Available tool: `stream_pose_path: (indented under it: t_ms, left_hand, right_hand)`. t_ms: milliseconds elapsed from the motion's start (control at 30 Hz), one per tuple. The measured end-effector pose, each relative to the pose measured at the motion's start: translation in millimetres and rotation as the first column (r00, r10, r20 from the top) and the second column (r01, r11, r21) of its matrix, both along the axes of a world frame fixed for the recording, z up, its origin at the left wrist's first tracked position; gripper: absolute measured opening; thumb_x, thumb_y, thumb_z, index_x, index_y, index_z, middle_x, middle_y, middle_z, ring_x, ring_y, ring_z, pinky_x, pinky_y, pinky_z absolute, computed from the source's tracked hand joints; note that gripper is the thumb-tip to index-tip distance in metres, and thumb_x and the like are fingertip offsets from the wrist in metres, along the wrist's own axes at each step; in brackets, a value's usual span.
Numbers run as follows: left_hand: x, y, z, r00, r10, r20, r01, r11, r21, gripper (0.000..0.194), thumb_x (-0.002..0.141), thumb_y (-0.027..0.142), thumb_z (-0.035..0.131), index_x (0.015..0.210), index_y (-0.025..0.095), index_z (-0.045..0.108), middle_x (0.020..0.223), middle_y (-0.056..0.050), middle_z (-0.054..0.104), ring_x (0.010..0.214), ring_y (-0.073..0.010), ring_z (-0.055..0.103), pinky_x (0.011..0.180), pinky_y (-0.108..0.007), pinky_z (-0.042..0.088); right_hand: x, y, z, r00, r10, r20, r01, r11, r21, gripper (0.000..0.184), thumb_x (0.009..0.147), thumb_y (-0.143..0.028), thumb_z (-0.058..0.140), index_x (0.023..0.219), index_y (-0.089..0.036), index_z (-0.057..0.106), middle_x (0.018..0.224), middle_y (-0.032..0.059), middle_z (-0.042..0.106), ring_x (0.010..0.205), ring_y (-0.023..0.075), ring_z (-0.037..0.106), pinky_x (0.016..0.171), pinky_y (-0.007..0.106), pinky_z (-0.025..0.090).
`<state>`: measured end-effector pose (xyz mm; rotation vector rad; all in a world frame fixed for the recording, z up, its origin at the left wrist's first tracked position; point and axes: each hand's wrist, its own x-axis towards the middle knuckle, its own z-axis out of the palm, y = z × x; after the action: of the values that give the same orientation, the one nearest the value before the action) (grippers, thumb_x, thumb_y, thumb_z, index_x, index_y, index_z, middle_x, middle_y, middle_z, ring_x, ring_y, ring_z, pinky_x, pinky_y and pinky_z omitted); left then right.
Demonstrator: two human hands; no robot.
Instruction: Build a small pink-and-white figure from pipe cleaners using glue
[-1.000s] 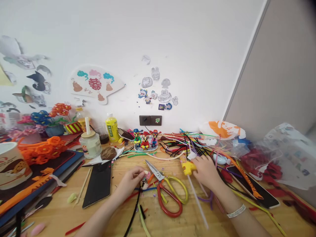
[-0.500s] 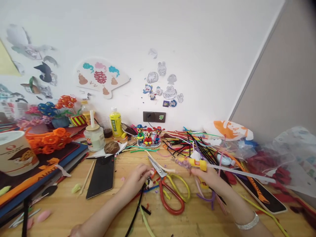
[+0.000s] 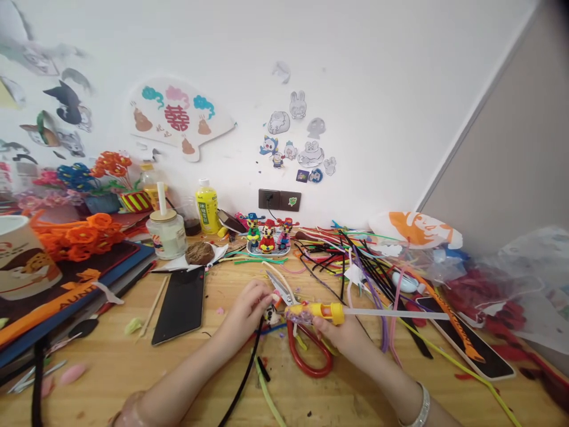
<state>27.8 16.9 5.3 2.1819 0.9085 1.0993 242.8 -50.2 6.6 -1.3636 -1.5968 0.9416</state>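
My left hand [image 3: 246,311] pinches a small black-and-white craft piece [image 3: 270,315] with a black pipe cleaner [image 3: 243,379] trailing down from it toward me. A yellow glue gun [image 3: 317,311] lies level in my right hand [image 3: 342,335], its nozzle pointing left and almost touching the craft piece. A clear glue stick [image 3: 395,314] sticks out of the gun's back to the right. Red-and-yellow-handled scissors [image 3: 306,350] lie on the wooden table [image 3: 133,379] just under both hands.
A black phone [image 3: 180,305] lies left of my left hand. A heap of coloured pipe cleaners [image 3: 351,261] spreads behind and to the right. A second phone [image 3: 466,335], plastic bags [image 3: 511,279], a jar [image 3: 168,234], a yellow bottle [image 3: 207,206], figurines [image 3: 268,236] and orange flowers [image 3: 82,237] ring the table.
My right hand picked the glue gun up from near the pipe cleaner heap, turned it level and carried it left to the craft piece. My left hand stayed on the piece.
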Motion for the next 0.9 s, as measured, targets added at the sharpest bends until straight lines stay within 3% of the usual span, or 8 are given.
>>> stream_pose_path:
  t_ms: [267, 567, 900]
  left_hand:
    - [0.7, -1.3, 1.6, 1.000, -0.006, -0.005, 0.006, 1.000, -0.005, 0.019, 0.086, 0.025, 0.041, 0.076, 0.019, 0.056, 0.078, -0.003, 0.052, 0.077, -0.0152, 0.049, 0.071, -0.026, 0.041]
    - [0.4, -2.4, 3.8, 1.000, 0.008, -0.005, -0.008, 1.000, 0.005, 0.019, 0.085, 0.025, 0.042, 0.074, 0.019, 0.056, 0.078, -0.003, 0.052, 0.078, -0.0154, 0.050, 0.072, -0.026, 0.040]
    - [0.0, -1.6, 2.7, 1.000, 0.004, -0.004, -0.004, 1.000, -0.009, 0.020, 0.086, 0.027, 0.040, 0.078, 0.019, 0.056, 0.080, -0.003, 0.052, 0.079, -0.0155, 0.049, 0.073, -0.028, 0.041]
  right_hand:
    - [0.3, 2.0, -5.9, 0.998, -0.037, 0.044, 0.038, 0.999, -0.024, 0.043, 0.074, -0.054, 0.052, 0.093, -0.018, 0.066, 0.093, 0.0077, 0.068, 0.089, 0.0250, 0.061, 0.082, 0.038, 0.046]
    - [-0.2, 2.5, -8.0, 0.995, -0.074, 0.063, 0.075, 0.997, -0.024, 0.040, 0.074, -0.053, 0.053, 0.089, -0.019, 0.067, 0.090, 0.0066, 0.069, 0.085, 0.0240, 0.062, 0.080, 0.036, 0.047]
    - [0.7, 1.6, -7.0, 0.998, -0.046, 0.049, 0.048, 0.998, -0.050, 0.041, 0.075, -0.052, 0.052, 0.094, -0.019, 0.066, 0.096, 0.0072, 0.068, 0.089, 0.0246, 0.061, 0.084, 0.037, 0.045]
